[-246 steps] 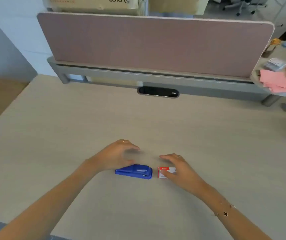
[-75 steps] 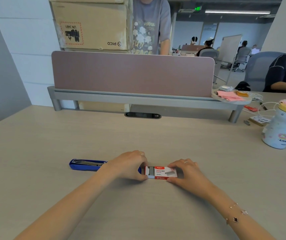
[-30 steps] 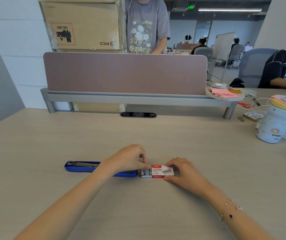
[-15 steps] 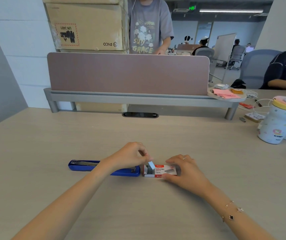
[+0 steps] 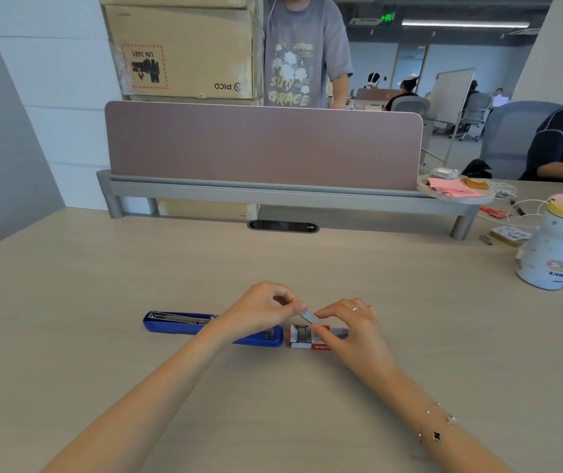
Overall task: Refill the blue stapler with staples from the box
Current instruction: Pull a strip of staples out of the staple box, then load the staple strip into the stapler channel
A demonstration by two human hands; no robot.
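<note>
On the bench [image 5: 102, 353] one blue stapler [image 5: 177, 326], opened flat, lies long axis left-right, one box [image 5: 321, 337] touching its right end, above which left hand [image 5: 263, 312] and right hand [image 5: 351, 331] pinch one staple strip [image 5: 307, 316], tilted.

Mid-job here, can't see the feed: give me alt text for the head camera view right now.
The left hand and right hand together pinch a staple strip just above the open staple box on the desk. The blue stapler lies folded open left of the box, not yet loaded.
</note>
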